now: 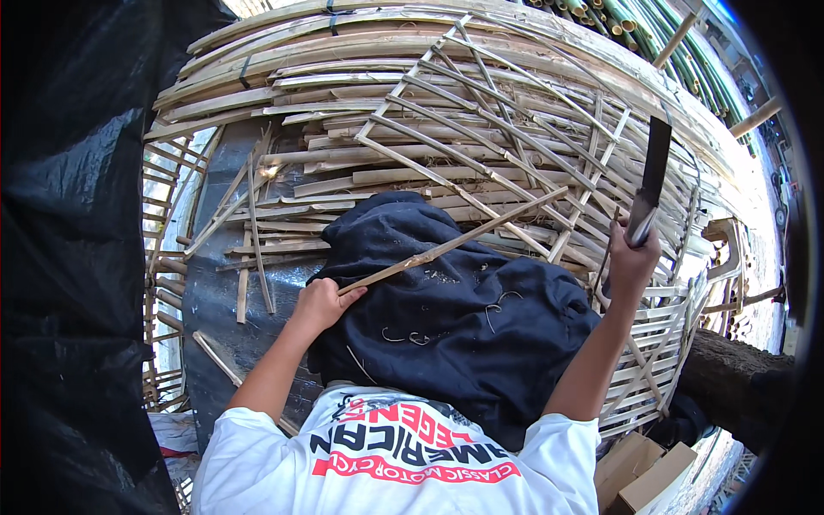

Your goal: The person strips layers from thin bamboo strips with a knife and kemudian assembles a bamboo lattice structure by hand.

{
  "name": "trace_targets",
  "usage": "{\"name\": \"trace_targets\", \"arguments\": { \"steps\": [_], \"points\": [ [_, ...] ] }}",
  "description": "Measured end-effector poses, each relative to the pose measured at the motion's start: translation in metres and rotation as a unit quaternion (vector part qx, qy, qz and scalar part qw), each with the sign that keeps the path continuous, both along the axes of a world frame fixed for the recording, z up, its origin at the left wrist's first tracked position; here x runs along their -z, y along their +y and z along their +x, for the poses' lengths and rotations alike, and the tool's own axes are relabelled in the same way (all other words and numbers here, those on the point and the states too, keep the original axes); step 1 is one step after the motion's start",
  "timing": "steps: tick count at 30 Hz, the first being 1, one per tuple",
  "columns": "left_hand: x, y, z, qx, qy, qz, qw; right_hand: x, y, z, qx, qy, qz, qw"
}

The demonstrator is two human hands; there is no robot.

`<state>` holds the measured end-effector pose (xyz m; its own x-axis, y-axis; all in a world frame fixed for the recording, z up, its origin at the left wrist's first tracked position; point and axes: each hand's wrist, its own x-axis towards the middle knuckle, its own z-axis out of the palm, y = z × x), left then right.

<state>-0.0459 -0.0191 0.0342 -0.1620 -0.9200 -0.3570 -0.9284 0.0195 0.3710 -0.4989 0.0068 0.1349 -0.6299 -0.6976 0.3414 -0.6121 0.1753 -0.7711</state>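
Observation:
My left hand (319,304) is closed round the near end of a thin bamboo strip (442,249). The strip slants up to the right, above the dark cloth (429,313) over my lap, where a few curled shavings lie. Raised at the right, my right hand (633,254) grips the handle of a machete (654,159), its dark, broad blade pointing upward, apart from the strip. A lattice frame of bamboo strips (481,163) lies beyond the strip's far end.
Long split bamboo slats (343,64) are stacked across the far side, some bound with dark ties. Slatted bamboo panels stand at the left (167,283) and right (639,378). A black plastic sheet (77,257) hangs at far left. A cardboard box (639,472) sits at lower right, near a log (730,369).

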Motion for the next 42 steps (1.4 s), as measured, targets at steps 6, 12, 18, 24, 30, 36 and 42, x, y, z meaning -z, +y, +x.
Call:
{"name": "trace_targets", "arguments": {
  "steps": [6, 12, 18, 24, 30, 36, 42],
  "points": [
    [0.001, -0.005, 0.011, 0.004, 0.006, 0.035, 0.999, -0.104, -0.078, 0.137, -0.382, -0.306, -0.086, 0.868],
    [0.008, -0.019, 0.007, 0.032, 0.092, 0.109, 0.989, -0.078, -0.062, 0.138, -0.395, -0.289, -0.010, 0.872],
    [0.014, -0.031, 0.023, -0.047, 0.172, 0.275, 0.945, 0.016, -0.002, 0.111, -0.282, -0.334, 0.061, 0.897],
    [0.017, -0.040, 0.025, -0.081, 0.222, 0.401, 0.885, 0.078, 0.064, 0.114, -0.223, -0.372, 0.110, 0.894],
    [0.013, -0.038, 0.026, -0.078, 0.173, 0.357, 0.915, 0.092, 0.067, 0.133, -0.212, -0.380, 0.119, 0.893],
    [0.012, -0.027, 0.025, -0.011, 0.154, 0.232, 0.960, 0.075, 0.028, 0.155, -0.268, -0.056, 0.095, 0.957],
    [0.013, -0.017, 0.017, -0.011, 0.144, 0.138, 0.980, 0.080, -0.022, 0.164, -0.294, 0.127, 0.186, 0.929]
  ]
}}
